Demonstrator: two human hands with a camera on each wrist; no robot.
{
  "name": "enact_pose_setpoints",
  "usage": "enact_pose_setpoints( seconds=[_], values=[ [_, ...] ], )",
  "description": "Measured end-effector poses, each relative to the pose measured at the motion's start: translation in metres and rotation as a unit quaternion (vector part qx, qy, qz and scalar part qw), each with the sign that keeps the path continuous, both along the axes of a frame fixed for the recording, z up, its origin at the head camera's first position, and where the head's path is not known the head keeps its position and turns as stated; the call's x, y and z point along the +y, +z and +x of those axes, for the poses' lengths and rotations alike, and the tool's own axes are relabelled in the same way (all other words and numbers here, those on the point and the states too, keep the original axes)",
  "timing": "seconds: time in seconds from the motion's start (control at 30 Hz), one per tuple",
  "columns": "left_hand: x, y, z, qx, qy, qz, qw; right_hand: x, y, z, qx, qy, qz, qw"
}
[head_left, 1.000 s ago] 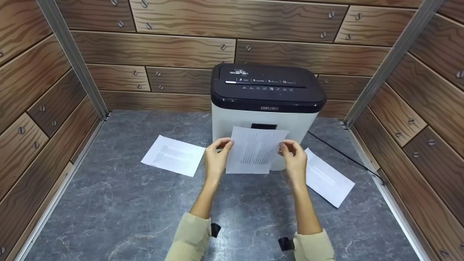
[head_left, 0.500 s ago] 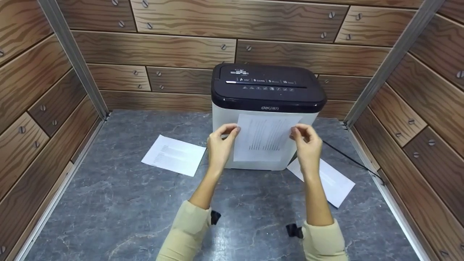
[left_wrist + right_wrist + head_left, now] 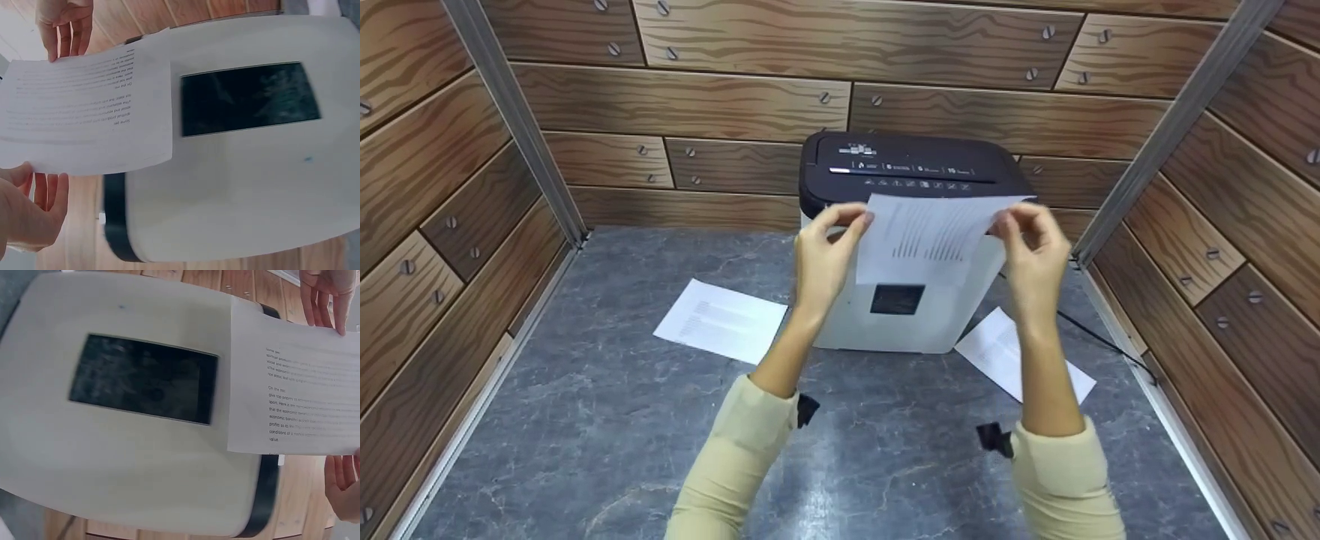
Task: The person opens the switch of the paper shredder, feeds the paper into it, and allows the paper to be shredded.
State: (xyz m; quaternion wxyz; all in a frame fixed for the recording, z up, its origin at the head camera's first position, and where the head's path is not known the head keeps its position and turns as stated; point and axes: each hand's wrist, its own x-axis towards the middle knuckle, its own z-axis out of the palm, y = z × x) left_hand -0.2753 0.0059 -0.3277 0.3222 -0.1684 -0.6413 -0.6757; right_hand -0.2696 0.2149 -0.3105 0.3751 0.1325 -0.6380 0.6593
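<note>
Both hands hold up a printed sheet of paper [image 3: 926,232] by its upper side edges, in front of a paper shredder [image 3: 915,330]. My left hand [image 3: 826,259] pinches the left edge between thumb and fingers. At the opposite edge, my right hand [image 3: 1037,262] pinches the upper right corner. The sheet's top edge overlaps the front of the shredder's black lid [image 3: 915,157] in the head view, below the feed slot [image 3: 915,175]. In the right wrist view, lines of text show on the sheet [image 3: 292,394], and the shredder's dark window [image 3: 143,379] lies beside its lower edge.
One printed sheet [image 3: 720,319] lies on the grey marbled surface [image 3: 585,420] left of the shredder. Another sheet [image 3: 994,349] lies to the right, partly behind the right forearm. A black cord [image 3: 1102,341] runs off right. Wood-patterned walls [image 3: 682,105] enclose the sides and back.
Both hands have risen and moved forward with the sheet, from the shredder's lower front to the level of its lid. The hands have shifted right, and the front window is uncovered.
</note>
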Motion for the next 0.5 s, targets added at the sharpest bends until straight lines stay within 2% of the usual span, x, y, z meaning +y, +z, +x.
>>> enact_pose_setpoints(
  seconds=[0.17, 0.27, 0.37, 0.5],
  values=[
    [0.001, 0.026, -0.003, 0.053, -0.008, 0.003, 0.9986, 0.001, 0.027, -0.001, 0.045, 0.016, -0.024, 0.999],
    [0.001, 0.040, -0.006, 0.090, -0.026, 0.007, 0.9955, 0.001, 0.042, -0.002, 0.073, 0.019, -0.033, 0.997],
    [0.000, 0.051, -0.010, 0.132, -0.054, 0.017, 0.9897, 0.000, 0.053, -0.004, 0.092, 0.037, -0.058, 0.993],
    [-0.001, 0.057, -0.020, 0.189, -0.081, 0.018, 0.9784, -0.002, 0.061, -0.009, 0.120, 0.034, -0.063, 0.990]
  ],
)
